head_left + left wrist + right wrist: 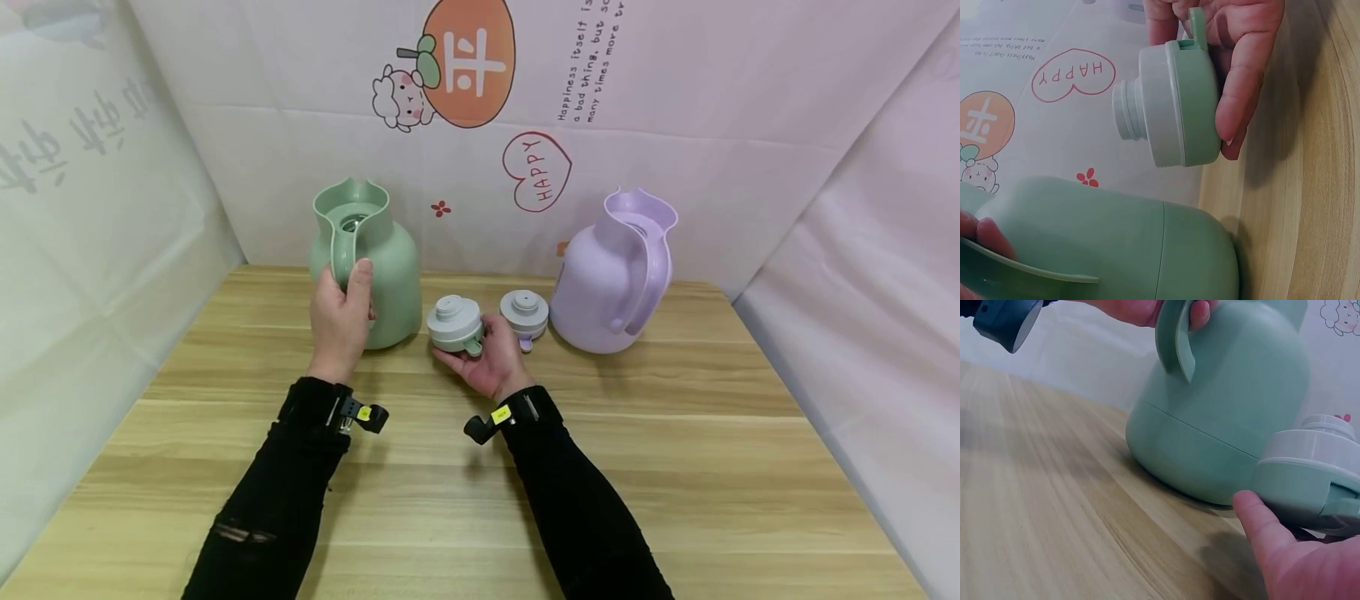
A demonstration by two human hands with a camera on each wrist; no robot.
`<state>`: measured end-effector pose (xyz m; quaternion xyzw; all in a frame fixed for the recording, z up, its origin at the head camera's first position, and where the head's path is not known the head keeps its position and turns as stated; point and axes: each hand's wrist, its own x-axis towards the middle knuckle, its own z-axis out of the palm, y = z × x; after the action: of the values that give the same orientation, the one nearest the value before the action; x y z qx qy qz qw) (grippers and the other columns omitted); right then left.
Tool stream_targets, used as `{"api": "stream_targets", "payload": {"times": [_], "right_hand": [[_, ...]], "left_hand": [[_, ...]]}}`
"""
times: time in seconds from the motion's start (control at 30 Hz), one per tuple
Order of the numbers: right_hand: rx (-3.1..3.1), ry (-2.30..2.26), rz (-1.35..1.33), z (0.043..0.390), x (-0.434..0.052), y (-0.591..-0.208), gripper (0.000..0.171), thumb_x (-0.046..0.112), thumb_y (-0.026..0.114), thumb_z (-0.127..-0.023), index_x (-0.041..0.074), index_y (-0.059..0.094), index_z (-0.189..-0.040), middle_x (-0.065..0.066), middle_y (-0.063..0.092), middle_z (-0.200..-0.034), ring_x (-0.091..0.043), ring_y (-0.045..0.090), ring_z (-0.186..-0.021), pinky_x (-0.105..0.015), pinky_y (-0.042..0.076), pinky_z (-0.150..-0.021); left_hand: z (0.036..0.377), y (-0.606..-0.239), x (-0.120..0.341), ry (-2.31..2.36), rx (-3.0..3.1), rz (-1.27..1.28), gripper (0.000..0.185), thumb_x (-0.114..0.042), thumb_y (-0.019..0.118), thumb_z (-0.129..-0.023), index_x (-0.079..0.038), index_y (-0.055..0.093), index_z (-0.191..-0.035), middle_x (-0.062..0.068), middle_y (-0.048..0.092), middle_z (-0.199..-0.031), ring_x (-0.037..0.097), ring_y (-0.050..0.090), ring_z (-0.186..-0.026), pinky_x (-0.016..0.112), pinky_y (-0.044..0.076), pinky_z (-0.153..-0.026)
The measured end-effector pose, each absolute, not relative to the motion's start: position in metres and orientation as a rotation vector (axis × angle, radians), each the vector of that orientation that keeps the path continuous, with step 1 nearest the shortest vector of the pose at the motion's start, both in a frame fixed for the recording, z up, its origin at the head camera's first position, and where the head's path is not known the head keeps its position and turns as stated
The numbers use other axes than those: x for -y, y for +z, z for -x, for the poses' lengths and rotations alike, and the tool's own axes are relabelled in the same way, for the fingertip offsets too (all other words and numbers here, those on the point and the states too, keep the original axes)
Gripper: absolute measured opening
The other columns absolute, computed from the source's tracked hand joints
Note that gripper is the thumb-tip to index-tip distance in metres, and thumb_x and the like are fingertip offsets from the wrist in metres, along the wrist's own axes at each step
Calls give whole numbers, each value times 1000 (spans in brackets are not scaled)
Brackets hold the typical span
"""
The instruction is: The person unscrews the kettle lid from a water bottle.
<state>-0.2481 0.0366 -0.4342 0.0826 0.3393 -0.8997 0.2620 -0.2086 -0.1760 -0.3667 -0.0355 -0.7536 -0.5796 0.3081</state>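
Green lid (pixel 454 324), stopper end up, cradled in the right hand (pixel 487 360), fingers curled under its rim, lifted just off the tabletop (pixel 675 467) beside the green jug (pixel 375 267). Green jug standing upright toward the back left, its handle wrapped by the left hand (pixel 341 321), thumb laid up along the handle. Just right of the held lid, a purple lid (pixel 524 315) resting on the wood, close to the purple jug (pixel 611 275), open-topped, at the back right.
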Motion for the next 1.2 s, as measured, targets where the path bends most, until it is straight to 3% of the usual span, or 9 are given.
{"api": "stream_targets", "payload": {"times": [0.5, 0.77, 1.2], "right_hand": [[-780, -2447, 63, 244, -40, -443, 76, 5, 27, -92, 15, 15, -167, -17, 20, -170, -33, 23, -157, -50, 17, -129], [-798, -2491, 40, 241, -38, -444, 81, -5, 26, -90, 10, 9, -167, -19, 17, -170, -36, 22, -157, -49, 21, -128], [-868, -2492, -35, 240, -35, -443, 77, -7, 25, -93, 10, 12, -167, -19, 20, -170, -34, 26, -157, -46, 25, -127]], "left_hand": [[211, -365, 180, -1495, 2040, 20, 35, -46, 54, -108, -13, 52, -98, 2, 51, -70, 12, 55, -58, 27, 46, -58], [212, -365, 181, -1495, 2027, 21, 34, -46, 55, -107, -14, 51, -94, 1, 51, -67, 11, 54, -55, 26, 46, -55], [193, -341, 167, -1501, 2019, 42, 23, -21, 54, -110, -12, 49, -89, -3, 46, -63, 1, 47, -52, 21, 41, -55]]}}
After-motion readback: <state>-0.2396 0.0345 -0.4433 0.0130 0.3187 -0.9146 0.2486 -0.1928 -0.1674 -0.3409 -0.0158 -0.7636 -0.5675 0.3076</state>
